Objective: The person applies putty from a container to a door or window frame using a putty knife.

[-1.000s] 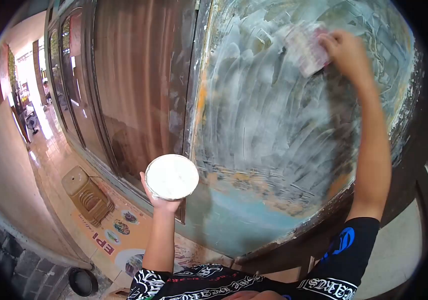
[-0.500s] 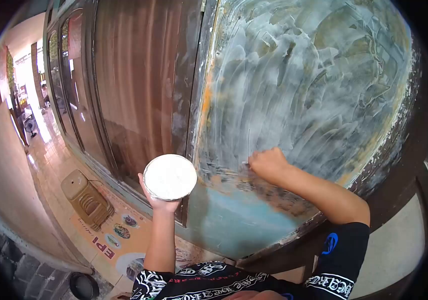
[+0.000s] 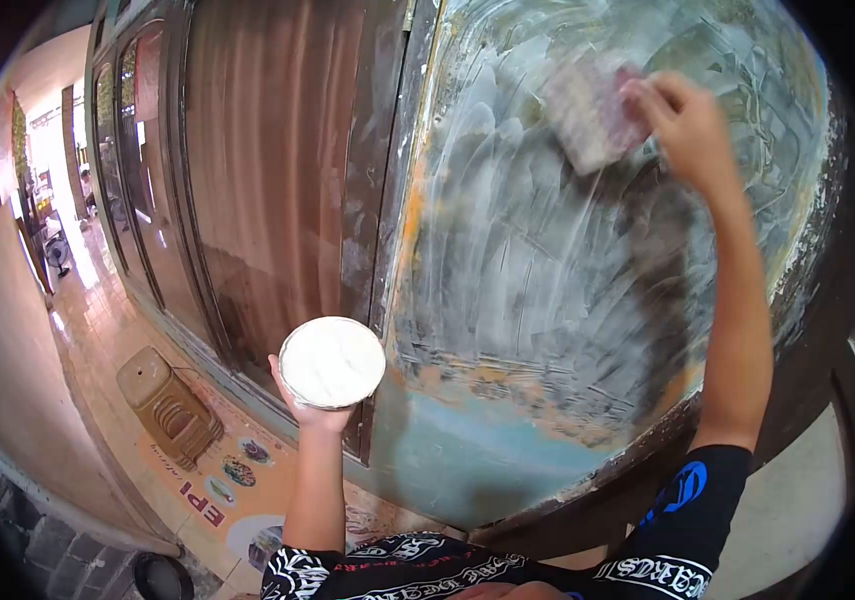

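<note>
My right hand (image 3: 690,122) is raised high and presses a pale, pinkish pad (image 3: 590,113) flat against the glass pane (image 3: 568,260), which is smeared all over with white streaks. My left hand (image 3: 310,410) holds up a round bowl (image 3: 333,362) filled with white paste, just in front of the dark wooden frame post (image 3: 380,180) at the pane's left edge.
Brown wooden doors with glass panels (image 3: 258,170) run off to the left along a tiled walkway. A stack of brown plastic stools (image 3: 170,405) stands on the floor below, beside a printed mat (image 3: 218,480). A dark round pot (image 3: 160,578) sits at the bottom left.
My right hand swept down to the lower middle of the pane, then back up to the top right with the pad. The bowl in my left hand barely moved.
</note>
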`<action>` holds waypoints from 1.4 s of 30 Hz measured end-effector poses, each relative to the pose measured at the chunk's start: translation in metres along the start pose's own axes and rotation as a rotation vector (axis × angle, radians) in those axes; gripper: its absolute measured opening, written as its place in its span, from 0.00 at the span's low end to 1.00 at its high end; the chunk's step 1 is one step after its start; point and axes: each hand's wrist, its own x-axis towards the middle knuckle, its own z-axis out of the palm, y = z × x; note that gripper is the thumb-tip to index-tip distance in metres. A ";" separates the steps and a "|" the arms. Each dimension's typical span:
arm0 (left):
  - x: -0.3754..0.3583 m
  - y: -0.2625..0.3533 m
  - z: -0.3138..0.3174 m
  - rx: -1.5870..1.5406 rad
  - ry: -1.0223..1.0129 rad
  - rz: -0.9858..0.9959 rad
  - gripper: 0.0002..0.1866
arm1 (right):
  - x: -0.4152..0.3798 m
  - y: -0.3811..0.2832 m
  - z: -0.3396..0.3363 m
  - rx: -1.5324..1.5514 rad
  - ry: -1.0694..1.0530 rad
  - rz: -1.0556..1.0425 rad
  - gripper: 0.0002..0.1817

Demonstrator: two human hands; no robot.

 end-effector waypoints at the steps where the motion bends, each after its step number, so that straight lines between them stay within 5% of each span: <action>1: 0.004 0.001 -0.008 -0.021 -0.027 -0.014 0.43 | -0.024 -0.031 0.013 0.008 -0.125 0.029 0.16; 3: 0.006 0.001 -0.007 0.004 -0.004 -0.005 0.43 | -0.056 -0.056 0.045 -0.109 -0.370 0.017 0.12; 4: 0.006 0.000 -0.006 0.031 0.016 0.002 0.43 | -0.067 -0.048 0.064 -0.219 -0.368 -0.125 0.11; 6: 0.008 0.001 -0.009 0.022 -0.028 -0.010 0.43 | -0.063 -0.036 0.075 -0.392 -0.365 -0.092 0.13; 10: 0.013 -0.003 -0.002 0.039 -0.009 0.003 0.42 | 0.013 -0.012 0.010 -0.511 -0.097 0.154 0.16; 14: 0.016 -0.003 0.000 0.021 -0.032 -0.033 0.41 | 0.081 0.076 -0.061 -0.351 -0.008 0.159 0.22; 18: 0.019 -0.001 0.006 0.025 0.049 -0.012 0.42 | 0.060 0.029 -0.035 -0.021 -0.039 -0.128 0.20; 22: 0.024 -0.003 0.007 0.047 0.020 -0.010 0.42 | 0.015 -0.046 0.025 -0.385 -0.337 -0.096 0.13; 27: 0.030 -0.002 0.017 0.007 -0.010 -0.057 0.42 | 0.073 -0.001 -0.001 -0.522 0.070 -0.112 0.16; 29: 0.032 0.000 0.026 0.003 -0.017 -0.050 0.42 | 0.119 0.036 -0.045 -0.489 0.042 0.068 0.19; 32: 0.036 0.005 0.036 0.017 -0.024 -0.036 0.42 | 0.159 0.094 -0.083 -0.304 0.035 0.035 0.19; 36: 0.038 0.007 0.045 0.007 -0.004 -0.025 0.43 | 0.099 -0.018 -0.019 -0.057 -0.189 -0.107 0.15; 38: 0.039 0.006 0.052 0.006 0.011 -0.031 0.43 | 0.075 -0.048 0.012 -0.135 -0.392 -0.105 0.16; 42: 0.039 0.006 0.056 0.011 -0.009 -0.040 0.43 | 0.078 -0.039 0.042 -0.482 -0.365 -0.054 0.15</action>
